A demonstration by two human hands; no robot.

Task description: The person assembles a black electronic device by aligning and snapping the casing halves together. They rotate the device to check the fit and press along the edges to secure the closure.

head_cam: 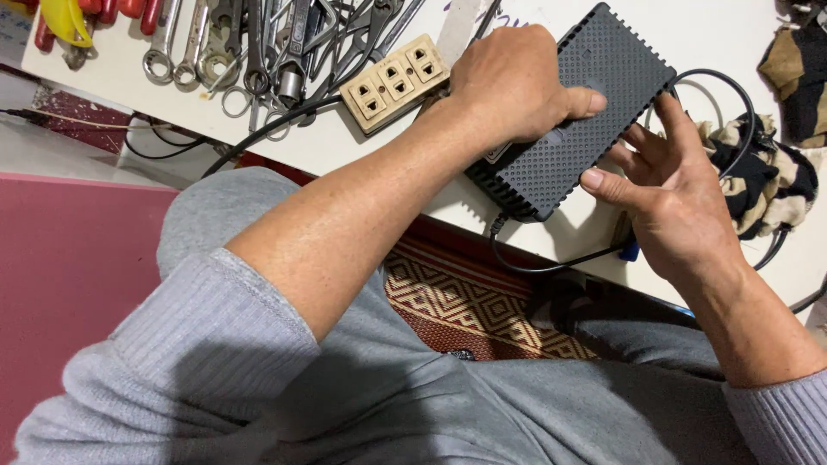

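1. Your left hand (517, 82) lies across the upper left end of the black power adapter (573, 116), palm down, thumb pressed flat on its perforated top, so the hand grips the casing.
2. Your right hand (668, 194) is spread wide, fingers apart; its thumb tip touches the adapter's lower right edge and its forefinger reaches up beside the far corner. It closes on nothing.
3. The adapter is a dark rectangular box with a dotted face and ribbed sides. It sits tilted on the white table (362, 151), its lower end close to the table's near edge.
4. A black cable (551, 263) leaves the adapter's lower end and loops below the table edge; another stretch arcs past your right forefinger.
5. A beige socket strip (394, 82) with three outlets lies just beside your left hand.
6. A heap of spanners and pliers (258, 43) covers the table's far left.
7. A patterned cloth (762, 185), black and cream, lies behind your right hand.
8. Grey knit sleeves (207, 336) cover both forearms, the left pushed up.
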